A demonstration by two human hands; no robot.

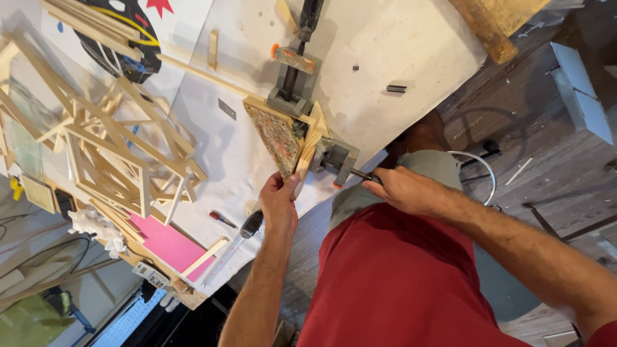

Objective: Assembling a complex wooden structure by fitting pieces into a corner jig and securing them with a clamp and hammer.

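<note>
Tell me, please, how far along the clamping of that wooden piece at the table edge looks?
Done: one grey clamp already sits on the wooden triangular piece, pinning it to the white table. In hand: the left hand steadies the piece's lower tip while the right hand grips the screw of a second clamp. Left: whether that second clamp is tight cannot be told.

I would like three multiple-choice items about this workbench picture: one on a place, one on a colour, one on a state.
1. Where does the pink sheet lie?
A. under the grey clamp
B. near the table's edge, beside the wooden lattice frame
C. on the floor

2. What colour are the person's shorts?
A. red
B. blue
C. white

3. What is the right hand doing?
A. hanging free
B. holding a ruler
C. gripping the screw handle of the lower clamp

Answers: B, it lies by the lattice frame; A, the cloth is plainly red; C, the fingers close on the handle while the left hand holds the wooden piece.
</note>
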